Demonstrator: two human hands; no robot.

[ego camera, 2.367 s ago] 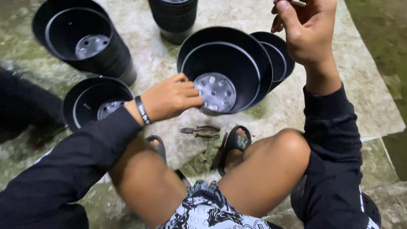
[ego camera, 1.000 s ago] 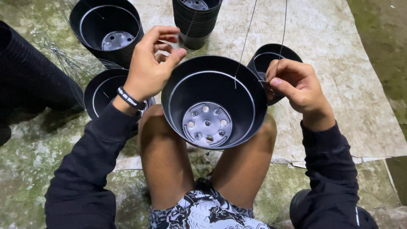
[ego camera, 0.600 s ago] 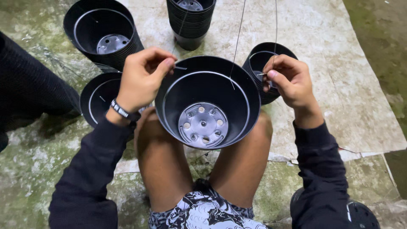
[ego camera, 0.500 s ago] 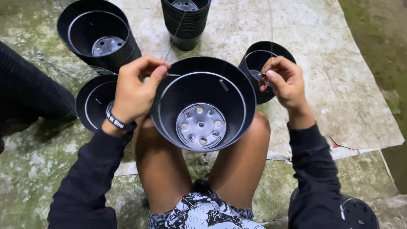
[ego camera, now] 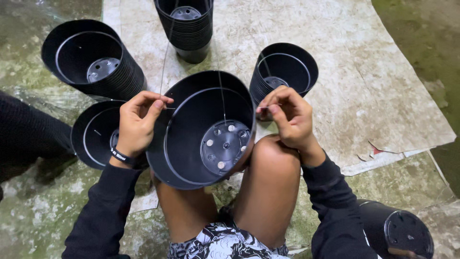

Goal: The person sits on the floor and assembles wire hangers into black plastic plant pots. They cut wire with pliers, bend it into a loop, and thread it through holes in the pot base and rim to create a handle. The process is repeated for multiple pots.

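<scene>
- closely pinched at the left hand (ego camera: 138,122): thumb and forefinger narrow on a thin wire (ego camera: 165,62), right at the near-left rim of the big black pot (ego camera: 201,129).
- likewise narrow at the right hand (ego camera: 290,117): fingertips nipped together on a second fine strand, just beside the pot's right rim; remaining fingers curled in.
- seen rising from both pinches: faint pale wires, running up past the top edge of the view; upper ends out of sight.
- held between the knees (ego camera: 270,158): that big black pot, tilted with its mouth toward the camera, pale drain holes showing in its round base.
- worn on the left wrist: a dark band (ego camera: 123,156); black long sleeves on both arms, patterned black-and-white shorts below.
- just behind the left hand: a shallower black pot (ego camera: 93,134), lying on the ground, partly hidden by the wrist.
- farther up-left: a nested stack of black pots (ego camera: 93,60), tipped on its side, mouth open to the view.
- at the top middle: another stack of pots (ego camera: 187,26), standing upright.
- beyond the right hand: a smaller stack (ego camera: 285,67), leaning, touching nothing in the fingers.
- under it all: a worn pale sheet (ego camera: 364,81) spread over mossy concrete, torn at its right corner.
- at the bottom right: one more black pot (ego camera: 400,232), base upward, well apart from both hands.
</scene>
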